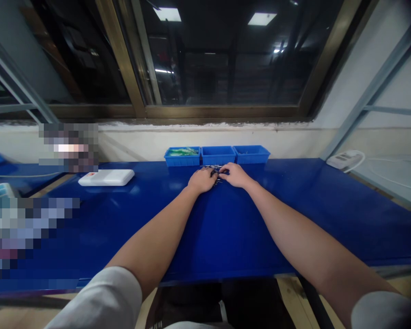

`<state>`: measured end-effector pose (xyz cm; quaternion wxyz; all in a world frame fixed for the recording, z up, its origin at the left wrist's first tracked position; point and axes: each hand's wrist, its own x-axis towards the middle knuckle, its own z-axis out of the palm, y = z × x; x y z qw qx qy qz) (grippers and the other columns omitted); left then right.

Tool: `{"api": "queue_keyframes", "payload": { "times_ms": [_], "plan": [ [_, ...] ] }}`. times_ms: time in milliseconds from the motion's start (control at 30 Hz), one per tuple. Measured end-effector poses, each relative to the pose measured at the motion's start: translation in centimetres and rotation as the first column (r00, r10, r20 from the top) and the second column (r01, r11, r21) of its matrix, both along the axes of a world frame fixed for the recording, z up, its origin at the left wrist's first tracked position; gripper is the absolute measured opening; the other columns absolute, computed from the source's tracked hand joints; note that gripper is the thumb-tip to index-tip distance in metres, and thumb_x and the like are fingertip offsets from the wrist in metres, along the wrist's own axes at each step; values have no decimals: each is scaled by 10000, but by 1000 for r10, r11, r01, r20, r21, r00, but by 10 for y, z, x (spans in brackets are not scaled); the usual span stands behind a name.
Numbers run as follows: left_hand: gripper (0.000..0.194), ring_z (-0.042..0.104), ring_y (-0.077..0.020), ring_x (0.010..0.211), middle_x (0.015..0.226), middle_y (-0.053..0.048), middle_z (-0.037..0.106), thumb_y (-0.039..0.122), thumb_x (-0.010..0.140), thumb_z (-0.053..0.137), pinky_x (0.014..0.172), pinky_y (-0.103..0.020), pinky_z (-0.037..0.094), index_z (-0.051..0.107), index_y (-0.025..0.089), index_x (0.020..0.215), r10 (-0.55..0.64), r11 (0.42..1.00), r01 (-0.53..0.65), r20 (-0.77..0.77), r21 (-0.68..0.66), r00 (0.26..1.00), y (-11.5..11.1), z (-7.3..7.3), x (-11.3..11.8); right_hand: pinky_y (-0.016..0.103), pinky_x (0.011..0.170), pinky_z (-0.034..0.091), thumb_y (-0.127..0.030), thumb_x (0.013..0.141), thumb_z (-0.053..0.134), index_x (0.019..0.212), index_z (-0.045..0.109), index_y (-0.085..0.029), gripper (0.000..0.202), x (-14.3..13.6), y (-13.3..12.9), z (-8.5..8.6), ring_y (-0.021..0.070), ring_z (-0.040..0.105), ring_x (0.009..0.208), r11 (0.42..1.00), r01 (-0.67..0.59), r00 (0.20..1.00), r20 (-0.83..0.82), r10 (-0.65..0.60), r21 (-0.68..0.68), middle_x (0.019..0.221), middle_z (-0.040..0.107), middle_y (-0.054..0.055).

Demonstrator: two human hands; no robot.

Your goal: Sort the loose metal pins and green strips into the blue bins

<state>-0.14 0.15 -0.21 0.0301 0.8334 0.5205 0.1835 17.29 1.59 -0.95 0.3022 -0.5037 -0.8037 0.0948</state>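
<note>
Both hands meet near the back middle of the blue table, just in front of three blue bins. My left hand (203, 180) rests low over a small group of thin dark and metallic pieces (218, 181), its fingers bent around their left side. From the right, my right hand (236, 175) reaches the same pieces with thumb and index finger drawn together. What either hand grips is too small to make out. More thin shiny pieces (210, 166) lie behind the fingers, close to the bins.
A left blue bin (182, 160) holds green and white material; a middle bin (218, 157) and a right bin (252, 157) stand beside it. A white flat box (106, 177) lies left on the blue table (212, 237). A power strip (345, 159) with cable sits far right.
</note>
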Motion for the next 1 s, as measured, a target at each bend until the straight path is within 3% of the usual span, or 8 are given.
{"api": "queue_keyframes", "payload": {
  "times_ms": [233, 533, 767, 1000],
  "plan": [
    [384, 628, -256, 981, 1098, -101, 659, 443, 884, 375, 834, -339, 484, 622, 218, 1072, 55, 998, -55, 7, -32, 998, 3, -3, -2, 295, 729, 425, -272, 764, 639, 728, 693, -180, 113, -1, -2, 3, 174, 582, 756, 998, 59, 998, 4, -59, 12, 818, 647, 59],
    [336, 606, -231, 1023, 1105, -84, 651, 387, 857, 460, 895, -324, 460, 620, 200, 1087, 22, 998, -29, 125, 56, 992, 4, -4, -2, 271, 720, 395, -284, 869, 510, 766, 659, -156, 223, -2, -3, 4, 155, 559, 747, 996, 22, 999, -34, -19, 91, 802, 633, 61],
    [231, 611, -184, 956, 1001, -41, 683, 281, 855, 511, 879, -301, 454, 665, 213, 1014, -146, 977, 107, 215, 185, 966, -2, 2, -1, 253, 635, 351, -339, 903, 440, 664, 605, -160, 341, -6, -9, 11, 138, 534, 664, 998, -22, 996, -80, 27, 65, 700, 626, 42],
    [225, 618, -176, 905, 926, -27, 695, 299, 892, 476, 852, -308, 441, 687, 222, 909, -144, 975, 94, 250, 204, 957, -2, 2, -2, 250, 598, 338, -439, 895, 403, 622, 560, -167, 416, -8, -13, 13, 127, 513, 598, 1000, -23, 981, -190, 27, 20, 614, 593, 17]
  ]
}}
